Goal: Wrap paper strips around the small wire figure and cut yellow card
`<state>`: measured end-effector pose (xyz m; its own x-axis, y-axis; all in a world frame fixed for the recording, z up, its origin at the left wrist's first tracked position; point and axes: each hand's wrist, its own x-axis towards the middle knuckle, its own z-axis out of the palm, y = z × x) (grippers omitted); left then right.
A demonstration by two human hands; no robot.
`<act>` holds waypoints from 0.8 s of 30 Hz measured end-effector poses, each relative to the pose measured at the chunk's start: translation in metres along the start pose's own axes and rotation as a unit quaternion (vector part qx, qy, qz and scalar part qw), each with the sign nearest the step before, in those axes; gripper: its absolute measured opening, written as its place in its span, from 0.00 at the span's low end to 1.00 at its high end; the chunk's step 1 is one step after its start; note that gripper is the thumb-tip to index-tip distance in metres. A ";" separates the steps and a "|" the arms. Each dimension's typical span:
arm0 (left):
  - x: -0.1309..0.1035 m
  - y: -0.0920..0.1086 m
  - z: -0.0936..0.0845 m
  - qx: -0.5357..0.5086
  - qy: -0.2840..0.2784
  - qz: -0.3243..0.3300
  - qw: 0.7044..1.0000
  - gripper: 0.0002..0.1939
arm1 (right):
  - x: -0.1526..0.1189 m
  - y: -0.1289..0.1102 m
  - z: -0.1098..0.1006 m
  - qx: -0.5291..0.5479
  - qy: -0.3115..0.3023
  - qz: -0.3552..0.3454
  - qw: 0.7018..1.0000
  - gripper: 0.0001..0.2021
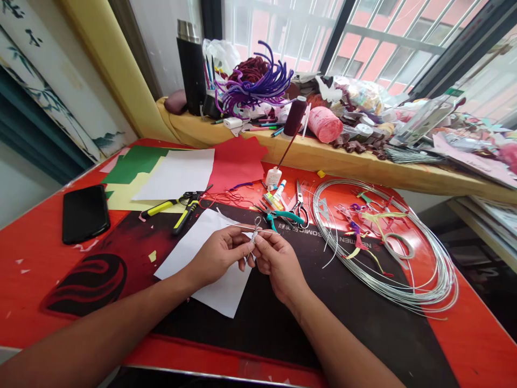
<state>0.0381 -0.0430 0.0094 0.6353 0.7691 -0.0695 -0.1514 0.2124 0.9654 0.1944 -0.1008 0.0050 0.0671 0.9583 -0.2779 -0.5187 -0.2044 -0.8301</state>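
Both hands meet over a white sheet of paper (220, 293) on the dark desk mat. My left hand (222, 250) pinches a small piece of bent wire (257, 222) between thumb and fingers. From the other side, my right hand (278, 258) grips the same wire, fingertips almost touching the left ones. A small loop of the wire stands up above the fingers, and thin ends stick out to both sides. Something whitish is around the wire at the fingertips; its kind is too small to tell. Teal-handled pliers (283, 215) lie just beyond the hands.
A large wire coil (438, 269) lies at right with colourful scraps inside. Yellow-black pliers (183, 213), scissors (299, 202), a glue bottle (273, 178) and red paper (238, 164) lie beyond the hands. A phone (85, 214) is at left. The cluttered windowsill holds a black thermos (191, 70).
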 end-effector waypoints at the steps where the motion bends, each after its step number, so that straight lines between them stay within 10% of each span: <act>1: 0.000 0.000 0.000 0.003 0.001 0.000 1.000 0.25 | 0.000 0.000 0.000 -0.002 0.001 -0.001 1.000 0.22; 16: -0.001 0.004 -0.008 0.121 0.092 0.068 0.986 0.20 | -0.002 0.001 0.003 -0.011 0.035 -0.024 0.999 0.20; 24: -0.007 0.000 -0.005 0.326 0.106 0.112 0.933 0.20 | -0.005 0.005 0.005 -0.053 0.022 -0.071 0.996 0.19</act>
<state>0.0300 -0.0451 0.0088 0.4682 0.8668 0.1716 0.2742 -0.3272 0.9043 0.1869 -0.1052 0.0049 0.1721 0.9696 -0.1738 -0.4084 -0.0903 -0.9083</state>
